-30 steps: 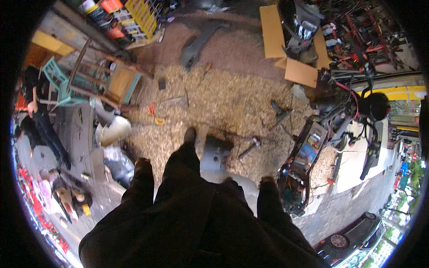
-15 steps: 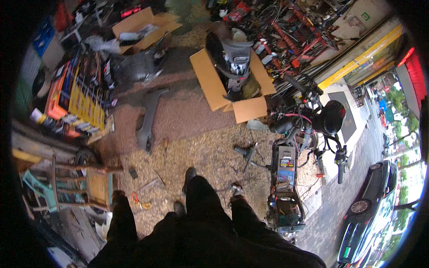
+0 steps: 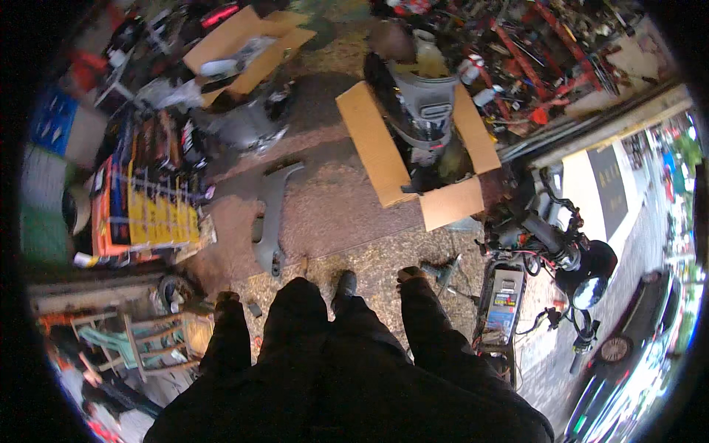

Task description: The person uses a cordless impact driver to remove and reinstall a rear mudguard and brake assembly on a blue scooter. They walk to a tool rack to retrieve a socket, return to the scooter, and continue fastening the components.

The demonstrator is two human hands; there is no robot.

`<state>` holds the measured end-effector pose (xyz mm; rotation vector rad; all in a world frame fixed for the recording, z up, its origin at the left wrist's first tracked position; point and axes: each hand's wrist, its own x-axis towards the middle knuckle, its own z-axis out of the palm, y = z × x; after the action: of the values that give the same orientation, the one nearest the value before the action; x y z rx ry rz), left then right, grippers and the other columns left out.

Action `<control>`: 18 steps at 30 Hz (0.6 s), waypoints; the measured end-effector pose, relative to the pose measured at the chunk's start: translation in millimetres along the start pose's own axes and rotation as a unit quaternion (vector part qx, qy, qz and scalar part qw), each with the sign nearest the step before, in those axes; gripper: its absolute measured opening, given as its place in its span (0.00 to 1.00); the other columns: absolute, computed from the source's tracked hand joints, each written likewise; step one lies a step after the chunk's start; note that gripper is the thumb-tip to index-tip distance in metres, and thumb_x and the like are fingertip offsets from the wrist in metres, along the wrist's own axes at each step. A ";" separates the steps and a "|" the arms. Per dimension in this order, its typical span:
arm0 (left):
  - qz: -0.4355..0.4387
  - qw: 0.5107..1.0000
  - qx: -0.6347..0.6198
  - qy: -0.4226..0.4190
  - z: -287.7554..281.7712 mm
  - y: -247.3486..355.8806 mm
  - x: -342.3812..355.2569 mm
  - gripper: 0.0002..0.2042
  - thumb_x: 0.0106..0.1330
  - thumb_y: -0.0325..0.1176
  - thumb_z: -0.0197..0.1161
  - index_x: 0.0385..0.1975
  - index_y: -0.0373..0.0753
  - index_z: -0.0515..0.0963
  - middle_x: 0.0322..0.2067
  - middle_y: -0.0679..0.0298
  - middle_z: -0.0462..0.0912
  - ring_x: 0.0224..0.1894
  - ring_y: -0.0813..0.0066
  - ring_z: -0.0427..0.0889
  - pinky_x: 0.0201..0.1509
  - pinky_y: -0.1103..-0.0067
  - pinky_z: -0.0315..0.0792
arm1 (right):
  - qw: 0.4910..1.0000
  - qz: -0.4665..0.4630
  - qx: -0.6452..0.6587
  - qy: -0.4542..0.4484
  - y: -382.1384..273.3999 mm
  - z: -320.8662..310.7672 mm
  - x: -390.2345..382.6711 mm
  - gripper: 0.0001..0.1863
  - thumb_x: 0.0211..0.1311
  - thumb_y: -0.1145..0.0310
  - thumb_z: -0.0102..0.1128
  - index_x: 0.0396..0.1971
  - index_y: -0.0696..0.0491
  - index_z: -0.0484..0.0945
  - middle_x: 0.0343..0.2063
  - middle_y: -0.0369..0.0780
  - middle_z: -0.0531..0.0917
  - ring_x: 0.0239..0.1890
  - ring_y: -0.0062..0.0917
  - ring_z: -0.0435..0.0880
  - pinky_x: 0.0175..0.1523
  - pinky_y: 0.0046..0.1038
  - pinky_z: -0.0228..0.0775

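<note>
Grey plastic panel (image 3: 272, 214): laid on the red-brown floor (image 3: 332, 192), its lower end brought over the near edge, where the pebbled floor (image 3: 377, 255) is met; touched by neither hand.
Right hand (image 3: 411, 274): held low, fingers seemingly loosely curled; nothing is seen in its grasp, though whether it is empty cannot be told. In the view it is placed just beside a T-shaped tool (image 3: 444, 272).
Left hand (image 3: 228, 297): blurred and dark; its opening and any grip cannot be told. Nearest to it are seen a small dark block (image 3: 255, 308) and the wooden chair (image 3: 198, 334).
Shoe (image 3: 345, 284): set on the pebbled floor, close to its far edge.
Change: ground has been gained within the last half second; the hammer has been lost from view, and the panel is now seen nearer the legs.
Meaning: it is judged that only the stance has been altered, with the panel brought closer to reach.
Scooter frame (image 3: 504, 295): stood at the pebbled floor's right edge, its battery exposed.
Cardboard box (image 3: 373, 144): left open beyond, grey bodywork (image 3: 428, 103) held inside.
</note>
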<state>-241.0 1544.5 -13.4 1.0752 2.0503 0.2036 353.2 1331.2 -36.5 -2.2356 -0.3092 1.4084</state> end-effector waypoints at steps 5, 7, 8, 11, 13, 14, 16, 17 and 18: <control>0.026 0.998 0.038 -0.044 30.0 103.7 53.0 0.08 0.55 0.34 0.65 0.35 0.45 0.78 0.27 0.61 0.80 0.29 0.65 0.79 0.32 0.67 0.75 | 0.994 0.093 0.019 0.059 -7.3 -7.9 25.5 0.13 0.57 0.63 0.66 0.35 0.57 0.82 0.22 0.43 0.82 0.23 0.34 0.83 0.28 0.36 0.76; 0.048 0.993 0.075 -0.079 46.7 145.5 85.1 0.08 0.56 0.33 0.65 0.35 0.45 0.77 0.27 0.61 0.80 0.28 0.65 0.79 0.31 0.67 0.75 | 0.988 0.116 -0.019 0.099 15.3 -11.2 30.5 0.12 0.57 0.64 0.66 0.35 0.58 0.82 0.22 0.44 0.83 0.23 0.34 0.83 0.27 0.36 0.75; 0.061 0.989 0.095 -0.092 53.9 169.5 106.1 0.08 0.56 0.33 0.65 0.35 0.45 0.77 0.27 0.61 0.80 0.28 0.65 0.79 0.31 0.67 0.75 | 0.985 0.131 -0.035 0.106 19.9 -8.6 37.5 0.13 0.56 0.65 0.66 0.36 0.59 0.82 0.22 0.45 0.83 0.23 0.33 0.83 0.28 0.35 0.76; 0.106 0.975 0.159 -0.116 60.7 248.3 172.1 0.08 0.56 0.32 0.64 0.36 0.45 0.77 0.27 0.61 0.80 0.27 0.65 0.79 0.30 0.67 0.74 | 0.962 0.171 0.112 0.179 22.7 -3.0 34.3 0.15 0.55 0.64 0.65 0.37 0.60 0.81 0.24 0.45 0.84 0.24 0.33 0.83 0.29 0.35 0.76; 0.148 0.962 0.196 -0.122 67.6 317.1 220.2 0.08 0.57 0.32 0.64 0.36 0.44 0.76 0.27 0.61 0.79 0.27 0.65 0.78 0.29 0.68 0.74 | 0.939 0.172 0.245 0.170 4.1 6.3 21.7 0.16 0.55 0.63 0.65 0.38 0.60 0.81 0.26 0.47 0.84 0.28 0.34 0.85 0.32 0.35 0.77; 0.168 0.954 0.212 -0.126 73.6 350.5 239.6 0.08 0.57 0.32 0.64 0.36 0.44 0.76 0.27 0.61 0.79 0.27 0.65 0.78 0.29 0.68 0.74 | 0.985 0.067 0.023 0.159 -8.6 13.3 12.5 0.17 0.54 0.61 0.64 0.40 0.57 0.82 0.29 0.46 0.85 0.32 0.34 0.85 0.38 0.36 0.77; 0.209 0.944 0.217 -0.135 92.3 433.2 271.1 0.09 0.57 0.31 0.64 0.37 0.44 0.76 0.27 0.61 0.79 0.26 0.65 0.78 0.29 0.68 0.74 | 0.986 0.087 -0.066 0.123 -47.2 25.4 13.6 0.18 0.51 0.58 0.63 0.42 0.51 0.83 0.33 0.44 0.86 0.39 0.34 0.85 0.48 0.38 0.75; 0.226 0.940 0.215 -0.141 105.0 468.9 278.4 0.09 0.58 0.31 0.64 0.37 0.44 0.76 0.27 0.61 0.79 0.26 0.65 0.78 0.28 0.68 0.74 | 0.970 0.207 0.073 0.105 -63.0 29.4 14.0 0.19 0.50 0.57 0.63 0.42 0.48 0.84 0.35 0.42 0.87 0.42 0.34 0.85 0.52 0.38 0.73; 0.239 0.936 0.210 -0.148 118.8 501.6 281.2 0.09 0.58 0.31 0.64 0.37 0.44 0.75 0.27 0.61 0.79 0.26 0.66 0.78 0.28 0.68 0.74 | 0.948 0.236 0.167 0.133 -71.6 37.7 2.0 0.19 0.50 0.56 0.63 0.41 0.48 0.84 0.35 0.42 0.87 0.42 0.33 0.85 0.52 0.37 0.73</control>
<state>65.3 2045.4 -20.3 1.7499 1.5665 -0.1583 324.8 1403.9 -15.4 -2.2496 0.5500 1.2332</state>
